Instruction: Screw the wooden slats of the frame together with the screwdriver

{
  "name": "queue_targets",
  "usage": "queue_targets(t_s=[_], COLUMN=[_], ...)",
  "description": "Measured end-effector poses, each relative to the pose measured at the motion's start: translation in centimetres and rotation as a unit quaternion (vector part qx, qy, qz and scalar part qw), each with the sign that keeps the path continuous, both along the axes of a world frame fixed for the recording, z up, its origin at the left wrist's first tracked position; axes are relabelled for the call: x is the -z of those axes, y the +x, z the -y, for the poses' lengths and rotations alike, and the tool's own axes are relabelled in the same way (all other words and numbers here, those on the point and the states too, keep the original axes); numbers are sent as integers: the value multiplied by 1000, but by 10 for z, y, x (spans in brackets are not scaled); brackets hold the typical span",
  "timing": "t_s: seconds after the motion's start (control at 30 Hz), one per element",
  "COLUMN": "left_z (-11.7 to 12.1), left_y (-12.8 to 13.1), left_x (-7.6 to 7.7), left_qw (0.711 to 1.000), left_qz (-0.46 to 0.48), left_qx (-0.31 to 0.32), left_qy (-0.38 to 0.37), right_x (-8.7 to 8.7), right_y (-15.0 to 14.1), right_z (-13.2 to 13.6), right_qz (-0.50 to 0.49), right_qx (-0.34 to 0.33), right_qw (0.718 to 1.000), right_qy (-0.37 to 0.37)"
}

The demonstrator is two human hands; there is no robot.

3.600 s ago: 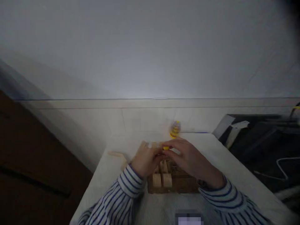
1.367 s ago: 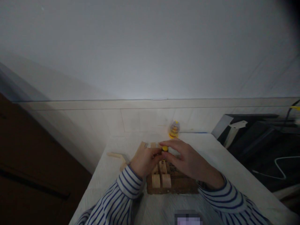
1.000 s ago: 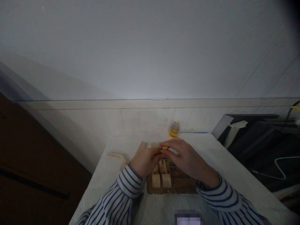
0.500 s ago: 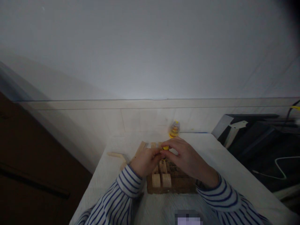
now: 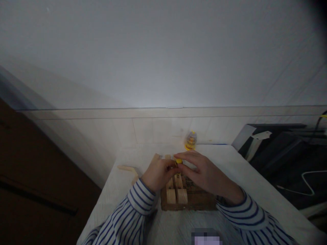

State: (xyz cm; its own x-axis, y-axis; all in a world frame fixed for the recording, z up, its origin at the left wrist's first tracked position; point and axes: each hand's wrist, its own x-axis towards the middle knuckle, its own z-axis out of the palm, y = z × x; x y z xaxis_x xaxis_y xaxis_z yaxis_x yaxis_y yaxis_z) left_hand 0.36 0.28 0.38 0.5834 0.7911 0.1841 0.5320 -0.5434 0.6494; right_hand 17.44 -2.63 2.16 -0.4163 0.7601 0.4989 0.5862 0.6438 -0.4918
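My right hand (image 5: 200, 167) comes in from the right, its thumb and fingers closed around the yellow top of a small screwdriver (image 5: 179, 161). Below that top, the fingers of my left hand (image 5: 159, 173) pinch the same tool; its tip is hidden from view. Under both hands lies a brown board (image 5: 199, 200) with dark lettering. Two light wooden pieces with curled near ends, a left one (image 5: 171, 196) and a right one (image 5: 182, 196), rest on the board, partly covered by my fingers.
A clear container with a yellow base (image 5: 190, 141) stands at the table's back edge by the wall. An angled wooden strip (image 5: 127, 168) lies to the left on the white table (image 5: 107, 200). Dark panels (image 5: 283, 160) and a pale cable (image 5: 308, 183) are at the right.
The screwdriver's yellow top has shifted slightly left. My right fingers have changed their angle around it, while my left hand has stayed nearly in place.
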Motion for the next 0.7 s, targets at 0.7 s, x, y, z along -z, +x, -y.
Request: queue_targets(t_s=[0.7], left_z=[0], left_y=[0], left_x=[6], left_qw=[998], left_qz=[32], left_qx=[50], left_qy=[11], right_x=[2], right_y=[2], right_z=[-3], right_qz=[48], right_qx=[39], right_qw=[998], right_qy=[29])
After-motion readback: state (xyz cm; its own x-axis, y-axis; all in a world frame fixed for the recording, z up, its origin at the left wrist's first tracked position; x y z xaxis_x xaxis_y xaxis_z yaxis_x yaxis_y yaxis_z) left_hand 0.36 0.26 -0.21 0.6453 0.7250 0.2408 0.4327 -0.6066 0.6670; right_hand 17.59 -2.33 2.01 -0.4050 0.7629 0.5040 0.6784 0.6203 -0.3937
